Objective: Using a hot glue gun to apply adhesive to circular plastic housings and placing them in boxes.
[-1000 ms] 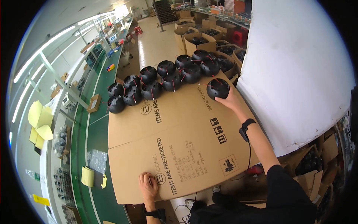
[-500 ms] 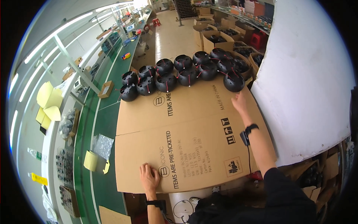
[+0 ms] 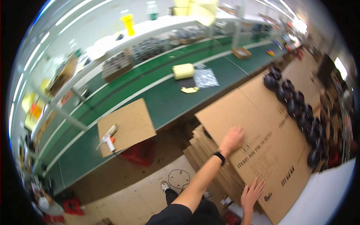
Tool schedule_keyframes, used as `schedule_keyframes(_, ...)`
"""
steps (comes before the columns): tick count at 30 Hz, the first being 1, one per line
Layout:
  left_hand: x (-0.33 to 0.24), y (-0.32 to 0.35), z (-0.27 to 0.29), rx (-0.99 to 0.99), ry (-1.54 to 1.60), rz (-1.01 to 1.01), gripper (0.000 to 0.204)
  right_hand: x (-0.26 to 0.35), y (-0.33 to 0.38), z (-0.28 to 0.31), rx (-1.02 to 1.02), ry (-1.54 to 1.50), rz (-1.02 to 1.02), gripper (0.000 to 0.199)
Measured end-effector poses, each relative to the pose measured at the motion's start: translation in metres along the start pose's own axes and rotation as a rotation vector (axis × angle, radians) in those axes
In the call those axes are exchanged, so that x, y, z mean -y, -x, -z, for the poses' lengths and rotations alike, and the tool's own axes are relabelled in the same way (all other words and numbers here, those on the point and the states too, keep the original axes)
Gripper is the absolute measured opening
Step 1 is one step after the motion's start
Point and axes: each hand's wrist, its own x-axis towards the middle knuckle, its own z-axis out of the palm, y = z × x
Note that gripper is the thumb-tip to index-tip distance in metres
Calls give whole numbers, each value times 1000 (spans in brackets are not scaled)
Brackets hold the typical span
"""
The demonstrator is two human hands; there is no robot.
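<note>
Beneath both my hands lies a wide flat cardboard carton [image 3: 258, 123] with black print, on top of a stack of flat cardboard [image 3: 219, 165]. My left hand [image 3: 232, 139] rests on the carton with its fingers curled in and nothing visible in them; it is slightly blurred. Close to the carton's near edge, my right hand [image 3: 253, 193] lies flat with fingers stretched out. Along the carton's far right side stand two rows of black, round, bowl-like shells [image 3: 294, 108], apart from both hands. Their red wires hardly show in the blur.
A long green workbench [image 3: 165, 112] runs along the left. On it are a cardboard sheet [image 3: 131, 123] bearing a white glue-gun-like tool [image 3: 109, 138], a yellow roll [image 3: 183, 71] and clear plastic bags [image 3: 206, 77]. A white panel [image 3: 333, 191] borders the carton. Red stools [image 3: 73, 207] stand below.
The view has swung left, bringing more workbench into sight. My right hand has left the shell at the far corner and now lies on the carton's near edge. My left hand stays on the carton.
</note>
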Motion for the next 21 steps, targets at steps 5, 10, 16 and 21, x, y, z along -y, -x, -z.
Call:
schedule_keyframes(5, 11, 103, -3, -58, 7, -236, 35, 45, 26, -16, 59, 24, 77, 74)
schedule_keyframes(10, 64, 218, 110, 593, 345, 15, 36, 18, 14, -26, -417, 458, 358, 53)
schedule_keyframes(16, 235, 539, 192, 277, 33, 1160, 34, 51, -17, -63, -454, 196, 319, 49)
schedule_keyframes(21, 216, 782, 262, 31, 32, 2050, 31, 251, 34, -45, 178, -142, 726, 41)
